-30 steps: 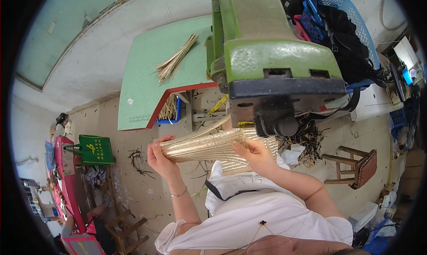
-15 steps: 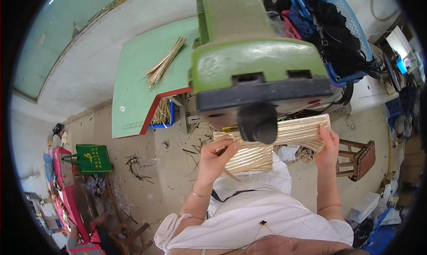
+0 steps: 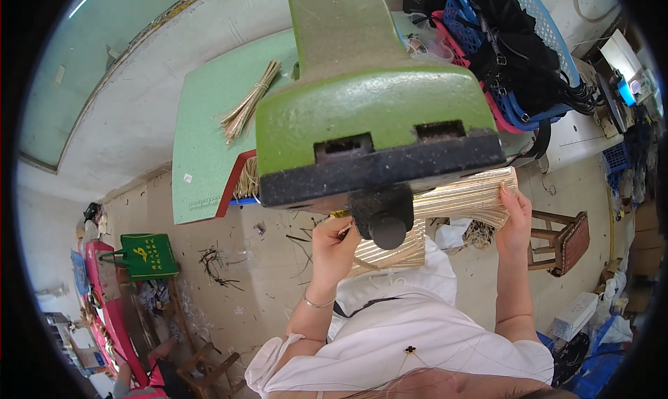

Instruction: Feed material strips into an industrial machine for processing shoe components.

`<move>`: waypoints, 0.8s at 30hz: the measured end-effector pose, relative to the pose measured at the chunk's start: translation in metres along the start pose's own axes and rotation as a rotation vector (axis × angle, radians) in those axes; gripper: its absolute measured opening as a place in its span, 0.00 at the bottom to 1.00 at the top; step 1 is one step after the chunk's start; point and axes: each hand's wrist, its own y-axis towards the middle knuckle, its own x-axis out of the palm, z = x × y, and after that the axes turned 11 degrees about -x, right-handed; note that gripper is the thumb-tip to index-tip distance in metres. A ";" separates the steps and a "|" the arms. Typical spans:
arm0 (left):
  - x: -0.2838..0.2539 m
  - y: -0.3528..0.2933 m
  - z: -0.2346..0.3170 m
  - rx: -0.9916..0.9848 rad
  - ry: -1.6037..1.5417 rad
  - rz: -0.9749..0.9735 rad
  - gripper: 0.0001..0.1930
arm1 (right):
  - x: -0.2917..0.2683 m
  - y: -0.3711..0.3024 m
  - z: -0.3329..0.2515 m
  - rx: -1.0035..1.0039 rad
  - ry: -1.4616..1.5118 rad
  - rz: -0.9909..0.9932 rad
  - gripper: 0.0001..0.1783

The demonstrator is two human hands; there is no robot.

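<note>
A length of gold striped material (image 3: 459,194) stretches from under the green sewing machine head (image 3: 376,107) toward my right hand (image 3: 513,218). My right hand is closed on its right end, thumb on top. On the left, my left hand (image 3: 332,254) is closed in a pinch close beside the machine's black knob (image 3: 387,229). A thin gold strip (image 3: 364,264) trails just below those fingers. More gold striped material (image 3: 396,254) hangs below the machine, over my white-clothed lap. The machine head hides the middle of the work and some left fingertips.
A green worktop (image 3: 202,134) with a tied bundle of strips (image 3: 250,103) lies left of the machine. A blue basket (image 3: 550,16) of black straps stands at the back right. A wooden stool (image 3: 570,240) is at the right, a green bag (image 3: 148,256) at the left.
The machine head now appears lower and farther left, covering more of the gold material. My left hand has shifted slightly left; my right hand keeps its hold on the end.
</note>
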 end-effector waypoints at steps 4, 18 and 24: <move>-0.002 -0.001 0.002 0.042 0.020 0.037 0.05 | 0.002 0.001 0.003 -0.007 -0.001 -0.014 0.12; -0.022 0.016 0.000 0.312 0.006 0.245 0.05 | 0.041 -0.007 0.020 0.078 0.017 -0.178 0.13; -0.057 0.018 -0.004 0.236 -0.252 0.459 0.07 | 0.083 -0.022 0.031 0.125 -0.225 -0.400 0.13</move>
